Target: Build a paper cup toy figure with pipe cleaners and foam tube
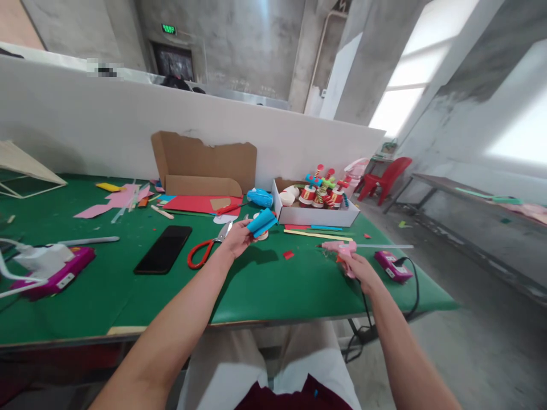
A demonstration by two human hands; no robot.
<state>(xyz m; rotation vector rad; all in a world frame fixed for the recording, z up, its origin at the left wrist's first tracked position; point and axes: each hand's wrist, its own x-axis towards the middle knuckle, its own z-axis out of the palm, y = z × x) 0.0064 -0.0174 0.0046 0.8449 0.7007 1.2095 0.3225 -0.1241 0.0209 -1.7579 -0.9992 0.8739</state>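
Observation:
A folded piece of blue paper (262, 222) is pinched in my left hand (239, 239), above the green table. Behind it a pale round piece is partly hidden. My right hand (357, 268) is wrapped around the handle of a pink hot glue gun (341, 248), whose nozzle points left and whose clear glue stick sticks out to the right. Scissors with red handles (200, 254) lie beside my left wrist. On the tabletop between my hands rests a small red scrap (289, 254).
A white box (318, 215) holding several decorated red, white and green figures stands at the back. A black phone (163, 249) lies left, near a purple power strip (64, 274). Another purple power strip (393, 266) sits right, with a black cord. Cardboard (205, 159) leans against the white partition (115, 119).

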